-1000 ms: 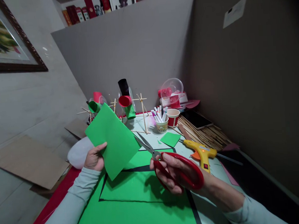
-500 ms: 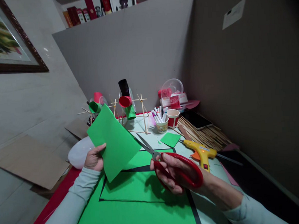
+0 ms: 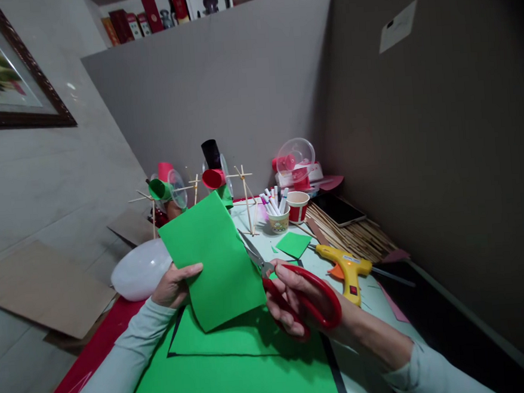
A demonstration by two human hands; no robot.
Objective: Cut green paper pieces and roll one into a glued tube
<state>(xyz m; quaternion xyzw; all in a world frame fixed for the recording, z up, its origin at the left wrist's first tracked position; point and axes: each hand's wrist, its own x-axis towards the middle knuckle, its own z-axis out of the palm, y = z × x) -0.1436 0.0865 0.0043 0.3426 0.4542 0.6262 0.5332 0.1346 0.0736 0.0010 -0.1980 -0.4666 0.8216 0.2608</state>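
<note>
My left hand (image 3: pixel 173 284) pinches the left edge of a green sheet (image 3: pixel 213 266), thumb on its face, and holds it raised and tilted above the table. My right hand (image 3: pixel 291 299) grips a pair of scissors (image 3: pixel 325 303) by the red handles. Their parted metal blades lie at the sheet's right edge, one blade partly behind the sheet. Below both hands lies a larger green sheet (image 3: pixel 230 381) with black strips along its edges. A small green square (image 3: pixel 293 244) rests beyond the scissors, with a tiny green scrap (image 3: pixel 274 249) beside it.
A yellow glue gun (image 3: pixel 350 265) lies right of my right hand, near thin wooden sticks (image 3: pixel 359 240) and a tablet (image 3: pixel 338 208). Behind stand a cup of markers (image 3: pixel 278 220), a red-striped paper cup (image 3: pixel 297 207) and stick frames with coloured tubes (image 3: pixel 213 178). A white balloon (image 3: pixel 139 270) sits at left.
The green sheet has turned more toward me and shifted right and slightly down. The scissors have moved slightly left, and their blades now meet the sheet's right edge.
</note>
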